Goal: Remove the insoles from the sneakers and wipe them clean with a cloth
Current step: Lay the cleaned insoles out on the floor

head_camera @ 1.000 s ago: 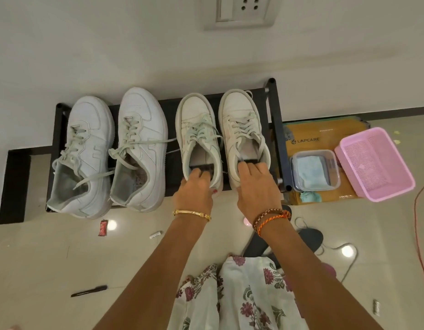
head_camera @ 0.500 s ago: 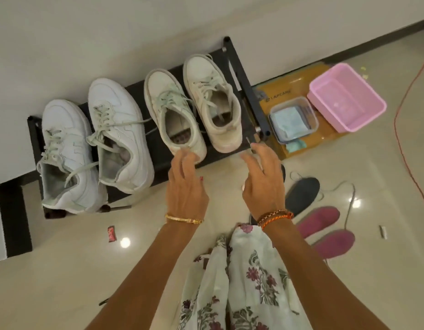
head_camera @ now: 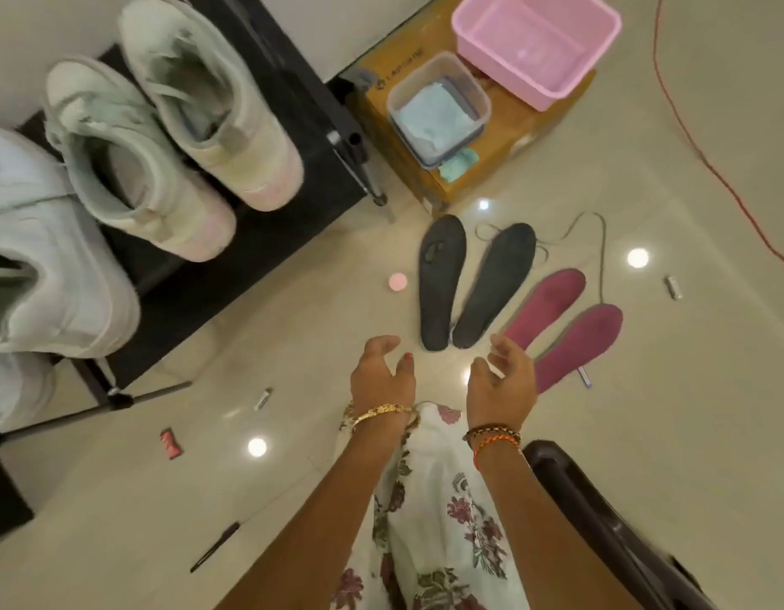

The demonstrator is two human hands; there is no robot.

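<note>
Two dark grey insoles (head_camera: 440, 279) (head_camera: 495, 284) and two maroon insoles (head_camera: 546, 308) (head_camera: 577, 345) lie side by side on the tiled floor. My left hand (head_camera: 381, 374) and my right hand (head_camera: 500, 380) hover just short of their near ends, fingers loosely curled, holding nothing. Two cream sneakers (head_camera: 135, 160) (head_camera: 218, 103) stand on the black shoe rack (head_camera: 293, 107) at upper left, with white sneakers (head_camera: 38, 257) at the left edge. A light blue cloth (head_camera: 436, 118) is folded in a clear tub (head_camera: 476, 88).
A pink basin (head_camera: 597, 59) sits beside the tub on a cardboard box (head_camera: 513, 143). A red cord (head_camera: 689, 138) crosses the floor at right. A small pink disc (head_camera: 398, 282), wrappers and a pen (head_camera: 214, 547) lie about. A dark chair edge (head_camera: 601, 521) is at lower right.
Both hands left the cream sneakers on the rack and drew back and right, down over the floor near the insoles. The view swung right and down.
</note>
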